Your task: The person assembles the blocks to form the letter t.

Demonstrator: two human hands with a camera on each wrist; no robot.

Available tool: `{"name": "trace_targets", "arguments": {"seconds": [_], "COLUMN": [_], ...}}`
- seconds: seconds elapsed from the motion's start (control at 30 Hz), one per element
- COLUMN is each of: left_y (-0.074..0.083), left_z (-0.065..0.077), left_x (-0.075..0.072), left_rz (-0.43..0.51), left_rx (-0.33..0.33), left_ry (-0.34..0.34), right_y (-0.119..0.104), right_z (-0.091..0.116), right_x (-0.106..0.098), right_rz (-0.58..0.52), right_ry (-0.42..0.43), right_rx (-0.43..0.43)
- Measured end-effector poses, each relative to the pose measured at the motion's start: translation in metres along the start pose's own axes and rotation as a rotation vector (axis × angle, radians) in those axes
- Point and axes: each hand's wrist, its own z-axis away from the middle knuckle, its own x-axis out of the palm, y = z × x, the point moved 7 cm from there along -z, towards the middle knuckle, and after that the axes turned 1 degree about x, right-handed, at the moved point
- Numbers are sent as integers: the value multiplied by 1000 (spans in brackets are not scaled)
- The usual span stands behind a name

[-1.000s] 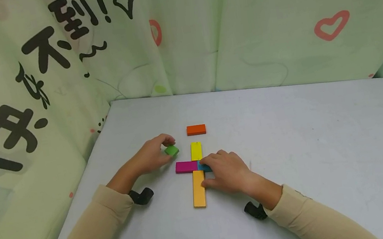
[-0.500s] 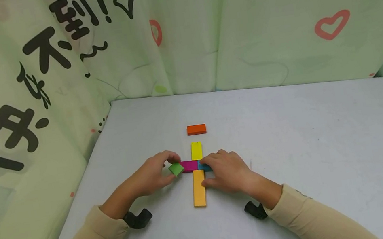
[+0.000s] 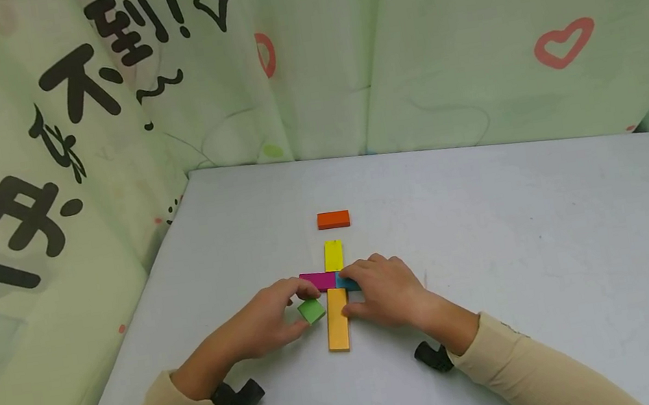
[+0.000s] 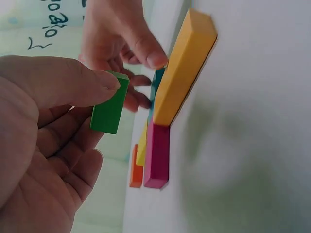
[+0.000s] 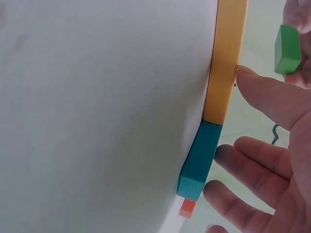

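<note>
My left hand (image 3: 269, 319) pinches a small green block (image 3: 311, 311) between thumb and fingers, lifted off the table left of the long orange-yellow block (image 3: 336, 322). My right hand (image 3: 388, 290) rests on the laid blocks. Its thumb touches the orange-yellow block, and its fingertips touch the teal block (image 5: 199, 162), which the hand partly covers in the head view. A magenta block (image 3: 318, 281) lies end to end with the teal one, and a yellow block (image 3: 334, 255) extends away from where they meet. Together these flat blocks form a cross.
Beyond the cross, a separate red-orange block (image 3: 333, 220) lies on the white table (image 3: 522, 237). A pale green printed curtain (image 3: 433, 42) hangs along the back and left sides. Black wrist-worn pieces (image 3: 238, 398) stick out below both wrists.
With the green block in its fingers, my left hand has come nearer the person, passing the magenta block and ending beside the orange-yellow one. The right hand and the laid blocks stay put.
</note>
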Motion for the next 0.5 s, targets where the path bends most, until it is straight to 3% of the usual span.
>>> {"name": "trace_targets", "arguments": {"seconds": [0.5], "left_y": [10], "left_z": [10], "left_x": [41], "left_rz": [36], "left_rx": [41], "left_ry": [-158], "right_y": [-1], "right_z": [1], "right_x": [-2], "right_rz": [1], "right_ry": [20], "right_rx": [-9]}}
